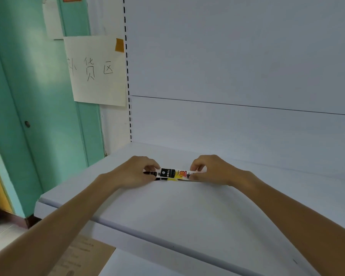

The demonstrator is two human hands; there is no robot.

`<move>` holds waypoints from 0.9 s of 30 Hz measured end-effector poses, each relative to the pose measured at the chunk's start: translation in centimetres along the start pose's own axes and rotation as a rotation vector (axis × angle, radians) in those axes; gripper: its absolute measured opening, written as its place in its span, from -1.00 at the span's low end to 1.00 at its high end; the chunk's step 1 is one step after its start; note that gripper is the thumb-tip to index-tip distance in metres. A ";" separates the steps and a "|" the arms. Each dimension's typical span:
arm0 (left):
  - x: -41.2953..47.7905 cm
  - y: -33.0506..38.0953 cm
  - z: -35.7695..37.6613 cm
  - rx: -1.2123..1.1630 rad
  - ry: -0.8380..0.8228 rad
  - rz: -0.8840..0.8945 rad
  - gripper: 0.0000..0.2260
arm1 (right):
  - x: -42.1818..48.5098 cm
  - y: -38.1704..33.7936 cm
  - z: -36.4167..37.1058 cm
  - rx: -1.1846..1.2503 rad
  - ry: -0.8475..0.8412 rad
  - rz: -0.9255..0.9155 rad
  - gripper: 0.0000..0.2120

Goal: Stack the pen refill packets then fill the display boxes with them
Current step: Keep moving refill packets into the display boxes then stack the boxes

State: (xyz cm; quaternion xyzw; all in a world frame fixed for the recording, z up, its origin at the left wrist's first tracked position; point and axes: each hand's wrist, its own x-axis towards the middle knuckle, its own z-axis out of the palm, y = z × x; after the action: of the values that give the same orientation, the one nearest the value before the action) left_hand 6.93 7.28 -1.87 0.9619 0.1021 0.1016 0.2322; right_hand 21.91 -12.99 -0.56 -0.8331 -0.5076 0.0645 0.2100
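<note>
- The packets (172, 173) lay left-to-right on the shelf (187, 212), nearer its left edge.
- Your left hand (135, 172) pinched one end, your right hand (213, 170) the other.

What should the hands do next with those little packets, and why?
Probably nudge the ends together to square the pile. The left hand and right hand pinch the ends of the packets on the shelf, and a lower one peeks out.

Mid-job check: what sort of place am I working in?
Probably a shop's restocking corner: a white retail shelf with a slotted upright, a handwritten sign that seems to read "restocking area", and branded refill packets pinched by the left hand and right hand.
</note>
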 end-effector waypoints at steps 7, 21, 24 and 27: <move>0.2 -0.2 0.2 -0.039 0.166 0.011 -0.82 | -0.7 0.4 -0.5 0.052 -0.019 0.024 -0.70; 0.1 1.0 0.7 -0.156 0.102 -0.062 -0.78 | -0.9 -1.6 -0.3 -0.022 -0.155 0.047 -0.71; -0.5 1.3 0.5 -0.158 0.017 -0.007 -0.73 | -1.1 -2.0 -0.5 -0.056 -0.151 -0.003 -0.83; -0.5 2.9 1.0 0.282 0.026 0.148 -0.75 | -1.1 -2.5 0.0 -0.080 -0.074 -0.042 -0.83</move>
State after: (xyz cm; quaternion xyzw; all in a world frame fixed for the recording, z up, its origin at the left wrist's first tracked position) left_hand 7.12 4.22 -1.51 0.9885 0.0470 0.1157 0.0855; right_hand 19.33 -12.95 0.34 -0.8269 -0.5348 0.0706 0.1591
